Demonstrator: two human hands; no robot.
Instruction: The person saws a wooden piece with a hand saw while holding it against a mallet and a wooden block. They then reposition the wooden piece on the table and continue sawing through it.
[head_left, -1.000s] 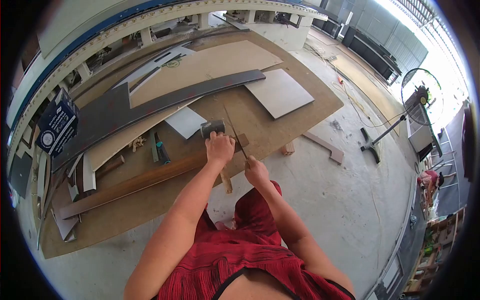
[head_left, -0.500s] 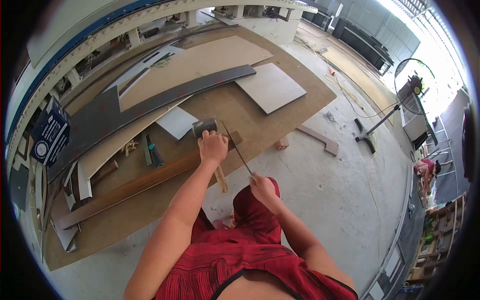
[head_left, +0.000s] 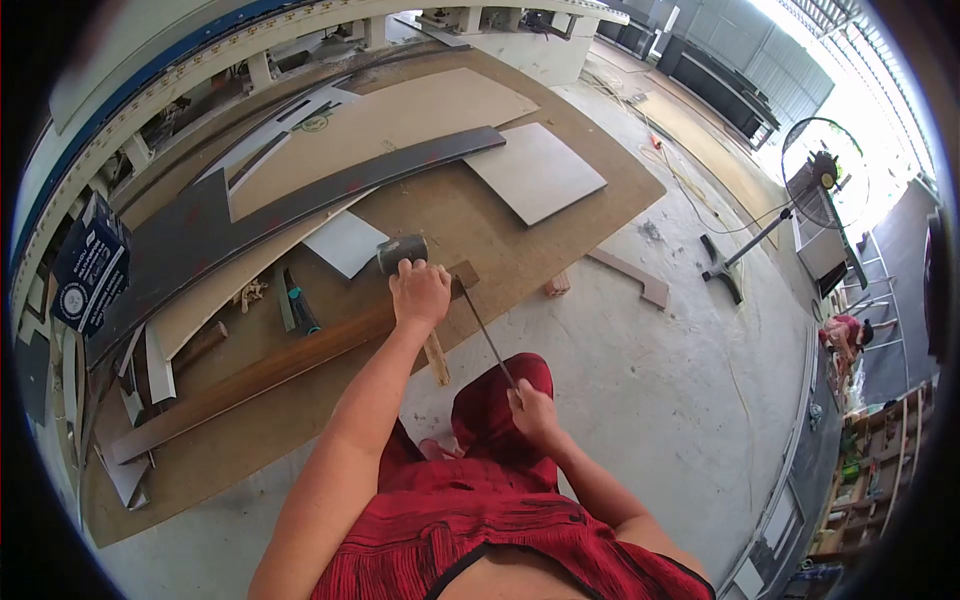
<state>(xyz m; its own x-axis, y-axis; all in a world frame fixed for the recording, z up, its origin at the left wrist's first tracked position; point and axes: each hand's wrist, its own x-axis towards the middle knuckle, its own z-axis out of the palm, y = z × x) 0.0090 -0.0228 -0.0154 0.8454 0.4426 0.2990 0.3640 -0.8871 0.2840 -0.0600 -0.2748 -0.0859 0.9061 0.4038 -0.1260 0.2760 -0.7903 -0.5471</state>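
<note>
My left hand [head_left: 420,293] is closed near a black mallet head [head_left: 402,254], whose wooden handle [head_left: 436,358] shows below my wrist. The hand lies over a long brown wooden piece [head_left: 270,372] near its right end, and its fingertips touch the mallet head. My right hand [head_left: 533,411] is wrapped round one end of a long thin rod-like tool [head_left: 487,335]. The far end of that tool meets the brown piece's end, just right of my left hand. A white square panel [head_left: 346,243] lies behind the mallet.
A brown board [head_left: 590,215] carries a dark curved panel [head_left: 330,195], a pale square panel [head_left: 535,172], a cutter [head_left: 302,310] and a blue box [head_left: 92,265]. A fan [head_left: 822,172] stands at right. A person [head_left: 845,335] is at far right.
My right hand has moved down and slightly left, and the thin tool's far end is lower, now at the brown piece. My left hand stays by the mallet head. The view has shifted slightly.
</note>
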